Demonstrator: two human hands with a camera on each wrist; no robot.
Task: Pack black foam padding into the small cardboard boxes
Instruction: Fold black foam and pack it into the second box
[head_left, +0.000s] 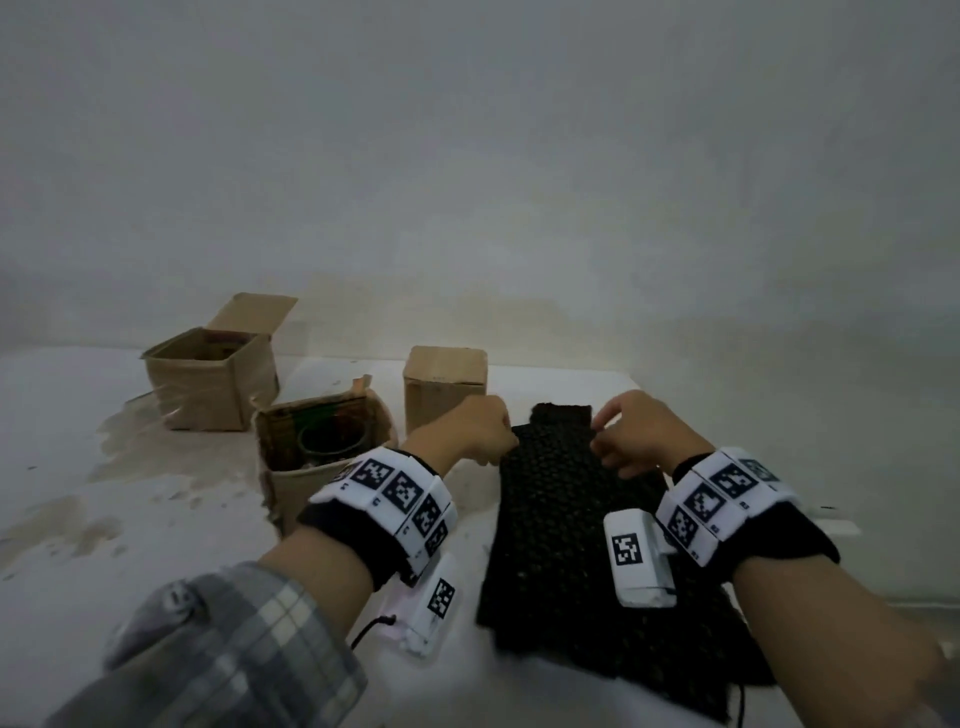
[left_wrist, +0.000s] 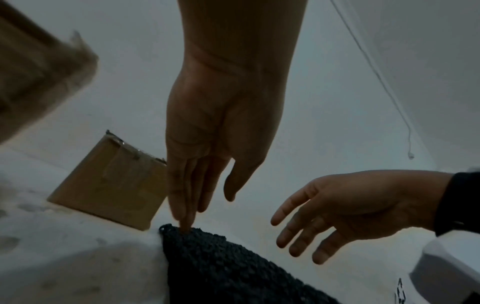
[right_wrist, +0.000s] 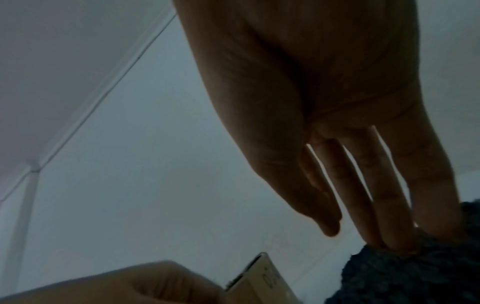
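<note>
1. Foam (head_left: 558, 514): black, knobbly sheet lying flat on the white table (head_left: 78, 441), long axis running away from the person, on top of more black foam at the near end. A second dark piece pokes out past its far edge.
2. Left hand (head_left: 480, 428): at the foam's far-left corner. In the left wrist view the fingers (left_wrist: 185, 197) are straight, held together, tips pressing on the corner; thumb apart, not touching. No grasp.
3. Right hand (head_left: 631, 434): at the far-right edge of the foam. In the right wrist view the fingers (right_wrist: 389, 205) are straight, slightly spread, tips on the foam; thumb free. No grasp either.
4. Closed box (head_left: 445, 387): taped shut, just beyond the left hand, near the foam's far-left corner.
5. Open box (head_left: 317, 457): left of the foam, partly behind the left wrist; a ring-shaped thing and some clutter inside, can't tell what.
6. Far box (head_left: 210, 376): back left, one flap up, contents unclear.
7. Both wrists carry white marker bands (head_left: 395, 499); left arm has a plaid sleeve (head_left: 223, 654).
8. Table has brownish stains (head_left: 140, 457) on the left side.
</note>
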